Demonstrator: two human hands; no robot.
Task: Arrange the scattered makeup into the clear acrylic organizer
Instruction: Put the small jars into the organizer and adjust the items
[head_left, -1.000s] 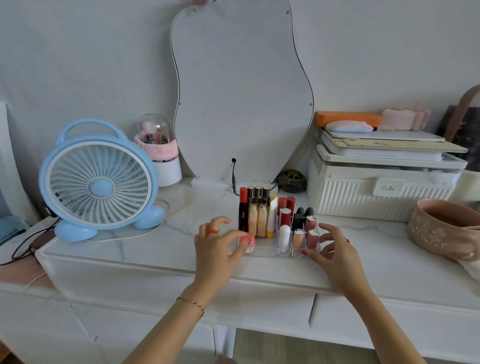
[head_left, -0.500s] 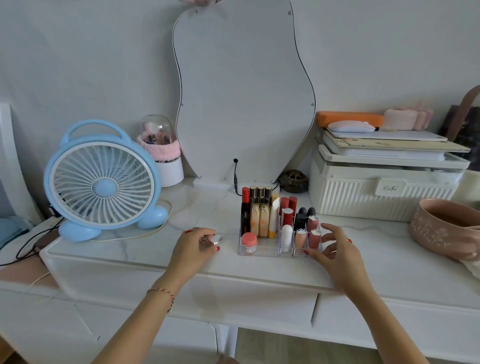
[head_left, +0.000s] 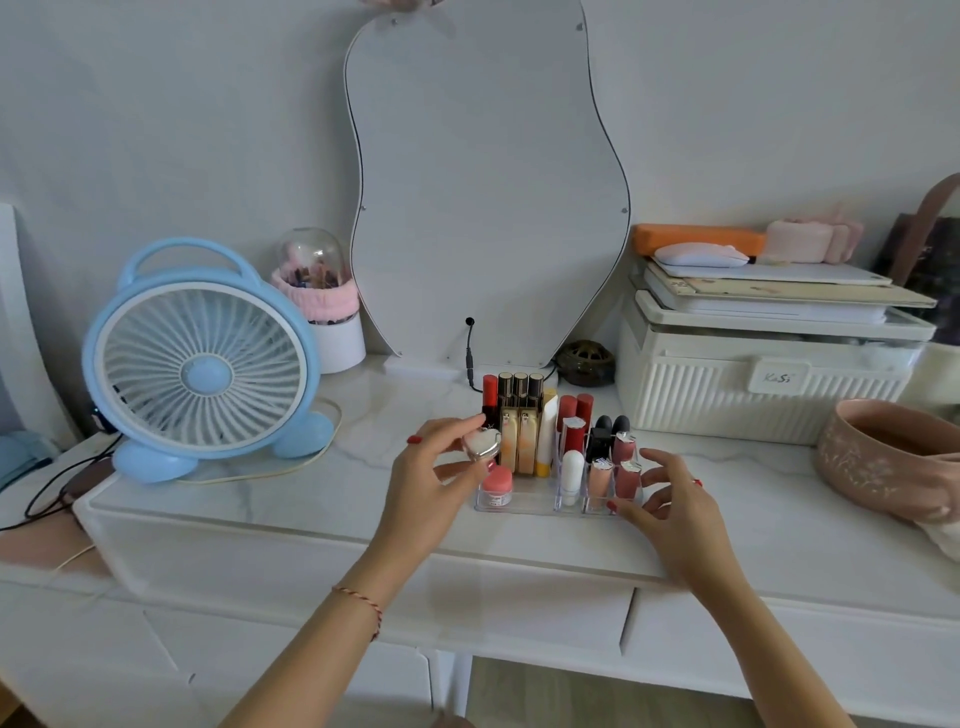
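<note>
Above the organizer's (head_left: 519, 505) front-left tray on the table (head_left: 291, 499), just over the pink jar (head_left: 497, 485), my left hand (head_left: 434, 486) pinches a silver heart compact (head_left: 482, 444), while my right hand (head_left: 670, 512), fingers spread, steadies the front-right corner.

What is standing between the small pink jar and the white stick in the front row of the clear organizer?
Nothing. In the head view, the organizer floor between the pink jar and the white stick is bare.
</note>
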